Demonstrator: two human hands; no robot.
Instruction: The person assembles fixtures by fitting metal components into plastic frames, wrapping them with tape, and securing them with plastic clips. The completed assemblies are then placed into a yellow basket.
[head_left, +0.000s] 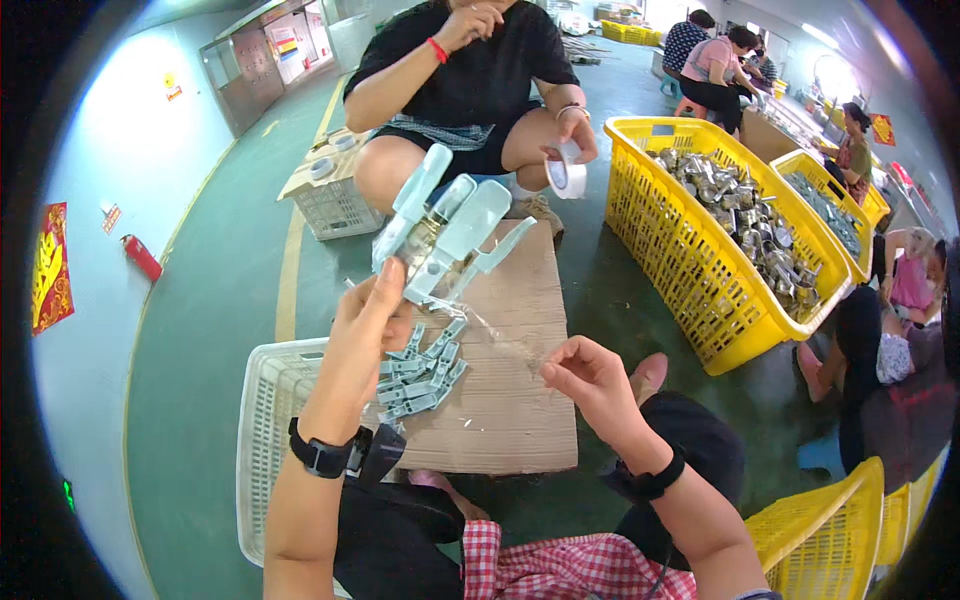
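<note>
room above cardboard (515,420), plastic parts (428,376) blocking its left, yellow basket (672,262) farther right

The left wall (195,165) is pale blue. It carries a red-and-gold poster (48,268); a red fire extinguisher (142,257) is located near its base. A metal-panelled doorway (245,80) is located at the far left. The floor (200,400) is green, marked with a yellow line (291,275). Tubular ceiling lights (820,36) illuminate the far right. A red stool (690,107) stands in the right background.

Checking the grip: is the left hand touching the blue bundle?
Touching: the head view shows the left hand gripping the blue bundle by its lower end.
</note>
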